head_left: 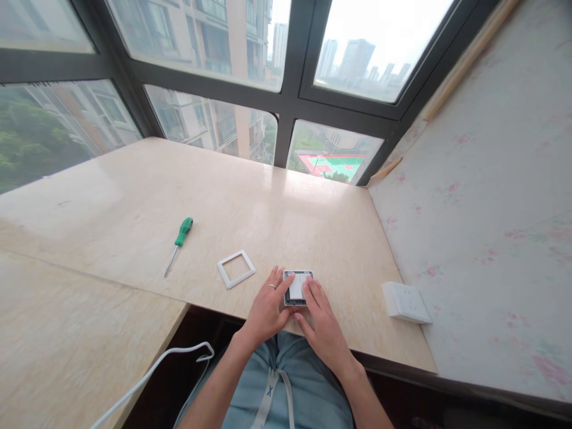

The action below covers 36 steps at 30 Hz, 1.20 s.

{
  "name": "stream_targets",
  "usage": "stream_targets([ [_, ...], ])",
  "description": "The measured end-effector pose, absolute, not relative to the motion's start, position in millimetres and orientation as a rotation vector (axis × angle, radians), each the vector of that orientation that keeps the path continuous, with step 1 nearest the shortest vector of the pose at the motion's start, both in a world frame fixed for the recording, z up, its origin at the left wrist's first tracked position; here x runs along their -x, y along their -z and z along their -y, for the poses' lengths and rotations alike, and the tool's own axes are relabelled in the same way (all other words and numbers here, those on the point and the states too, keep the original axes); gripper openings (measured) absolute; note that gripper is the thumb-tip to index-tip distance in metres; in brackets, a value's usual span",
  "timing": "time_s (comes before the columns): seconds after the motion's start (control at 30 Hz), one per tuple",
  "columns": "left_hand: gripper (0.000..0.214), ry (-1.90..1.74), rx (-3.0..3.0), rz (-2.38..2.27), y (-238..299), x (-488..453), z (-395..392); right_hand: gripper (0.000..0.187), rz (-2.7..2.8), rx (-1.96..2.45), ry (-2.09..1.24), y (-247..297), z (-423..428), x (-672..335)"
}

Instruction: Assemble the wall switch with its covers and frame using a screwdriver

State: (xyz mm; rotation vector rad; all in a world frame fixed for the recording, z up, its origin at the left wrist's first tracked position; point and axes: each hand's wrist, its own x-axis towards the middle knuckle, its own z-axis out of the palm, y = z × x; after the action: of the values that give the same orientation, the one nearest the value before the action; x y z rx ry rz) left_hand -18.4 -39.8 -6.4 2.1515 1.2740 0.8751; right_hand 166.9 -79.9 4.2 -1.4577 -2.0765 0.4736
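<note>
A wall light switch [295, 288] with white rockers and a dark inner frame lies on the counter near its front edge. My left hand [268, 301] holds it from the left, index finger on the rocker face and thumb at the near edge. From the right, my right hand [320, 316] grips it, fingertips on the right rocker and thumb by the near edge. Left of my hands, a white square cover frame [236, 269] lies flat. Farther left is a screwdriver [180, 244] with a green handle, its tip pointing toward me.
The beige stone counter [313, 220] runs back to dark-framed windows [290, 107]. A white wall socket [406, 302] stands at the right against the flowered wallpaper [482, 208]. A white cable [152, 369] hangs across the gap at the lower left.
</note>
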Motion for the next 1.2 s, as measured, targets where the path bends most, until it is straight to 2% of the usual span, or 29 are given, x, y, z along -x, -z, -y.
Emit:
stream_targets([
  [0.27, 0.071, -0.868, -2.126, -1.302, 4, 17, 39, 0.054, 2.091, 1.490, -0.450, -29, 65, -170],
  [0.57, 0.075, -0.912, -2.095, -1.259, 14, 17, 32, 0.067, 1.971, 1.381, -0.399, 7, 78, -165],
  [0.7, 0.068, -0.870, -2.069, -1.247, 16, 18, 31, 0.066, 1.935, 1.344, -0.343, 17, 81, -165],
  [1.2, 0.044, -1.019, -1.977, -1.305, 18, 51, 50, 0.063, 1.873, 1.360, -0.454, 19, 80, -170],
])
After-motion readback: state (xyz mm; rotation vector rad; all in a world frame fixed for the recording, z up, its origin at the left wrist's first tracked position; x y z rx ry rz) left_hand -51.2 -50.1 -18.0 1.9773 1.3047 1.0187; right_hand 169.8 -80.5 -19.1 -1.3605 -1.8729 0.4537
